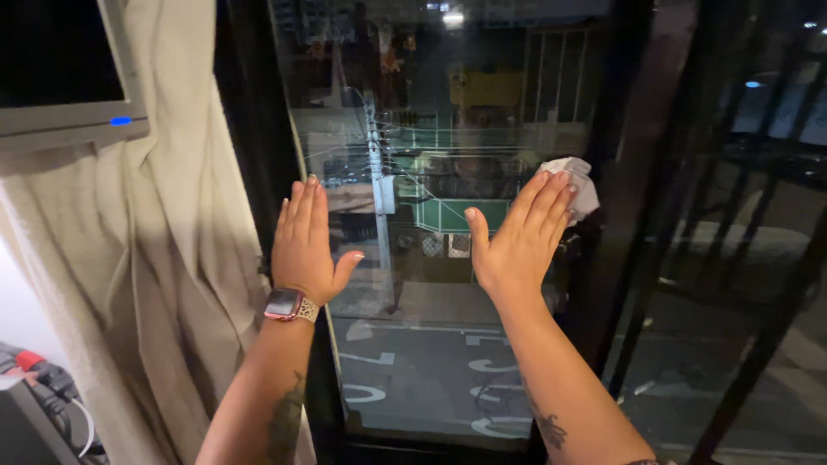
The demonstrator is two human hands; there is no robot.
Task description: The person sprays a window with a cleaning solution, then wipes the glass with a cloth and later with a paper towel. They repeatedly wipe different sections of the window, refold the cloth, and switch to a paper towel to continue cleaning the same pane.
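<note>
Flat and open, both hands rest against the window glass (431,284), and neither one closes around anything; the right hand (517,237) only presses a white crumpled cloth (579,182) under its fingertips, while the left hand (303,241) holds nothing at all. From large to small: the glass fills the middle of the view, dark, with a night street and a utility pole seen through it, and I judge it stiff, smooth and slippery, also fragile, so it wants even pressure from a flat palm and not a push at one point. At nine o'clock hangs a pale curtain (164,258), soft and loose, and above it, at ten o'clock, is the corner of a grey monitor (69,120) with a small blue light. At three o'clock stand dark bars of a railing (758,284). The cloth lies at about one o'clock from the right palm, against the glass near the dark frame; it looks light, soft and easy to squash, and it seems best held by pinning it with the finger pads. Both forearms rise from six o'clock, wrists bent back, fingers together and pointing to twelve o'clock, thumbs spread toward each other. On the left wrist sits a watch (284,305) with a pink case.
</note>
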